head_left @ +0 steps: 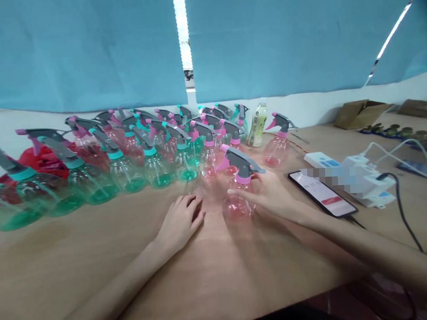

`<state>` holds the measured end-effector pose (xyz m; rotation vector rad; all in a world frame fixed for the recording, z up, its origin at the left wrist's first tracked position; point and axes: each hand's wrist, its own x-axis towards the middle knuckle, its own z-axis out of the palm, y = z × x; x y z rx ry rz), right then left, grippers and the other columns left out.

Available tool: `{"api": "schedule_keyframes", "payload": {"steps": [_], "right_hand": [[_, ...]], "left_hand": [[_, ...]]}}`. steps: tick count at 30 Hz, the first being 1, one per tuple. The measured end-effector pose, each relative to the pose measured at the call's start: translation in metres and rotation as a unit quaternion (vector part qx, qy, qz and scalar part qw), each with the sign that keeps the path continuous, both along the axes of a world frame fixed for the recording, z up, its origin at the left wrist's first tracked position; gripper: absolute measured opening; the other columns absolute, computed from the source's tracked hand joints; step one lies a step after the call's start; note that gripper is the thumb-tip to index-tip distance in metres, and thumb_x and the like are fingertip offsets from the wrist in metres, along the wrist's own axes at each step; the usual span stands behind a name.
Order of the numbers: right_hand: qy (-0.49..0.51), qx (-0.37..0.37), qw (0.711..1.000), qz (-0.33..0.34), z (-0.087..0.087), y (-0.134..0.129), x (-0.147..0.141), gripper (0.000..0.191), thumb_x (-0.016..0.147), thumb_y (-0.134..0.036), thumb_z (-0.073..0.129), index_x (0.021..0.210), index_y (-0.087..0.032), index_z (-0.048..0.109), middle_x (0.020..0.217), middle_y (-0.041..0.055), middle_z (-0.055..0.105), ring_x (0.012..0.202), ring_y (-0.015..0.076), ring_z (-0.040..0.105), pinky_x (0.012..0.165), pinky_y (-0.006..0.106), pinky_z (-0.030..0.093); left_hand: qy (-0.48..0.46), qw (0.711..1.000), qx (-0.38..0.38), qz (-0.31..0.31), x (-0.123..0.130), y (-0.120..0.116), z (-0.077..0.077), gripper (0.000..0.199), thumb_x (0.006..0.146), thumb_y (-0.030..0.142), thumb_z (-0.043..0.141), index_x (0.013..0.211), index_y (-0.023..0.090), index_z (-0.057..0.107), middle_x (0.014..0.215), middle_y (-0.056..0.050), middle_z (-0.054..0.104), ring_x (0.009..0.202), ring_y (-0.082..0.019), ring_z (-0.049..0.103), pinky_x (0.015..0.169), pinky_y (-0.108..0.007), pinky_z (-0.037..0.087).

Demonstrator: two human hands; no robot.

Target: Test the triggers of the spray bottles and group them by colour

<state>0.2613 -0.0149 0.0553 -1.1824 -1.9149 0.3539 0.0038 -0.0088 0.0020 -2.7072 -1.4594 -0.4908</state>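
My right hand (267,190) is wrapped round the upper body of a clear pink spray bottle (238,208) with a grey and pink trigger head. The bottle is upright, just above or on the table; I cannot tell which. My left hand (182,218) rests on the wood to its left, fingers loosely bent and thumb apart, holding nothing. Behind the hands, several spray bottles stand in rows, such as a green one (161,174) and a pink one (209,160). Another pink spray bottle (276,150) stands apart at the right.
Right of my hand lie a phone (319,193) and a white power strip (355,172) with cables. A drink bottle (257,125) stands near the wall. Red plastic bags (45,162) lie behind the left bottles. An open cardboard box (360,112) sits far right. The table edge runs along the lower right.
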Motion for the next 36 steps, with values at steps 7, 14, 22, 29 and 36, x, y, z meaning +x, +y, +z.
{"api": "schedule_keyframes", "payload": {"steps": [7,14,22,29,36], "right_hand": [[-0.034,0.040,0.991,-0.119,-0.010,0.024,0.059,0.042,0.077,-0.059,0.064,0.083,-0.018,0.062,0.084,0.0081,0.065,0.078,0.0238,0.058,0.068,0.035,0.043],[-0.056,0.037,0.981,-0.183,-0.008,0.060,0.088,0.038,0.075,-0.056,0.067,0.071,-0.019,0.058,0.070,0.0055,0.061,0.069,0.0222,0.054,0.062,0.032,0.037],[-0.090,0.046,0.978,-0.181,-0.005,0.090,0.086,0.035,0.079,-0.054,0.061,0.076,-0.019,0.057,0.077,0.0080,0.066,0.072,0.0235,0.058,0.065,0.033,0.038],[-0.102,-0.003,0.969,-0.226,0.006,0.099,0.078,0.044,0.078,-0.063,0.057,0.072,-0.019,0.057,0.070,0.0081,0.065,0.063,0.0224,0.057,0.059,0.032,0.035],[-0.108,-0.012,0.969,-0.224,0.006,0.115,0.077,0.044,0.079,-0.062,0.057,0.069,-0.019,0.056,0.059,0.0049,0.060,0.055,0.0191,0.052,0.055,0.031,0.032]], "left_hand": [[-0.012,1.000,0.003,0.021,0.008,-0.005,0.001,0.028,0.095,0.029,0.047,0.113,0.013,0.060,0.119,-0.015,0.060,0.111,-0.030,0.055,0.093,-0.046,0.047],[-0.035,0.999,0.005,0.005,0.021,-0.004,-0.002,0.026,0.095,0.028,0.046,0.112,0.015,0.061,0.116,-0.014,0.061,0.113,-0.030,0.055,0.092,-0.047,0.048],[-0.037,0.999,-0.006,-0.006,0.031,-0.002,-0.001,0.024,0.093,0.024,0.049,0.112,0.013,0.060,0.116,-0.015,0.060,0.112,-0.030,0.055,0.092,-0.045,0.048],[-0.047,0.999,0.005,-0.022,0.032,0.001,-0.003,0.023,0.093,0.025,0.048,0.111,0.017,0.060,0.117,-0.013,0.061,0.111,-0.029,0.056,0.090,-0.046,0.049],[-0.049,0.998,-0.002,-0.027,0.036,0.006,-0.002,0.020,0.093,0.024,0.048,0.108,0.017,0.060,0.116,-0.013,0.061,0.111,-0.029,0.056,0.090,-0.045,0.049]]}}
